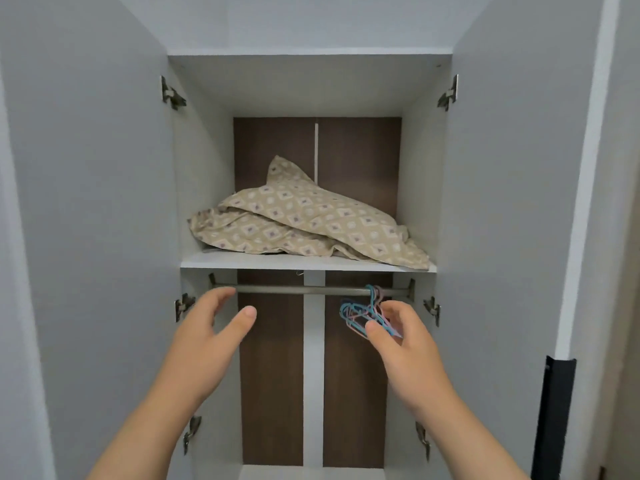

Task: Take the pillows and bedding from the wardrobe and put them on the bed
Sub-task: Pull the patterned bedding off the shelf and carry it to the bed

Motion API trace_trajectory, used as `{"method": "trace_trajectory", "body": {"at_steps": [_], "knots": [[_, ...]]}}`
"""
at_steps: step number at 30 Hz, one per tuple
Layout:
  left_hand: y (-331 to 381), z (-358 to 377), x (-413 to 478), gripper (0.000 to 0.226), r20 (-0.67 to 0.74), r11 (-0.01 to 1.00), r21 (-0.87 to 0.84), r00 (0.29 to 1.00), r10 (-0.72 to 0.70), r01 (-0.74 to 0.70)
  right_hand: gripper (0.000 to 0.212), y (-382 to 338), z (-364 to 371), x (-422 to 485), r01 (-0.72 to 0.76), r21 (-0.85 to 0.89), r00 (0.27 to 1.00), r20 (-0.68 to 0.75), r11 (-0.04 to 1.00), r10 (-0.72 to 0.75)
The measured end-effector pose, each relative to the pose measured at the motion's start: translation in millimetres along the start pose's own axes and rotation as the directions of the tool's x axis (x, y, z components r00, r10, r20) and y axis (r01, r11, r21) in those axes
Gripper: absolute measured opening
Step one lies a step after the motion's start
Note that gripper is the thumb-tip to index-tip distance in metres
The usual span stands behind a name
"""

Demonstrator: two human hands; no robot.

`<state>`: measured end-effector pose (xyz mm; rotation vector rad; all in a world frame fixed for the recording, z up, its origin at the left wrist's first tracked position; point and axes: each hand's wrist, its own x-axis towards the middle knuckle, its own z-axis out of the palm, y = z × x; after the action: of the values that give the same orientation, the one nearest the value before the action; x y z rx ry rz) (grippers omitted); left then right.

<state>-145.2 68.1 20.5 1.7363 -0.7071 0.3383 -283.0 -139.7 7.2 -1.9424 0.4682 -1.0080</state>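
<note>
Left hand [211, 327]: spread wide, empty, raised below the shelf.
Right hand [398, 336]: fingers apart, empty, hiding part of the hangers [360, 311].
Bedding [298, 221]: crumpled on shelf [242, 262], at 12 o'clock from both hands; pillows cannot be made out.
Rail [311, 290]: left end behind fingertips.

Wardrobe [485, 202]: door panels and inner side walls pale grey. Back panel [273, 368] dark brown, faint wood grain, split by a white vertical strip [313, 368] in the lower compartment. Shelf [263, 261] white.

Bedding [301, 220]: beige ground, repeating diamond pattern, cream-white diamonds with small mauve-purple centres, plus pale round motifs between them (fine detail not resolvable).

Rail [304, 290]: dull metallic grey-brown. Hinges [172, 95]: dark tarnished metal.

Hangers [363, 311]: bundle of light blue and pale pink.

Strip [554, 417] on the right door edge: black.
</note>
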Motion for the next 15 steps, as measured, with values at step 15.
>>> {"method": "trace_trajectory", "body": {"at_steps": [15], "knots": [[-10, 90, 123, 0.052, -0.064, 0.995, 0.09, 0.997, 0.05, -0.044, 0.044, 71, -8, 147, -0.049, 0.087, 0.998, -0.033, 0.995, 0.052]]}}
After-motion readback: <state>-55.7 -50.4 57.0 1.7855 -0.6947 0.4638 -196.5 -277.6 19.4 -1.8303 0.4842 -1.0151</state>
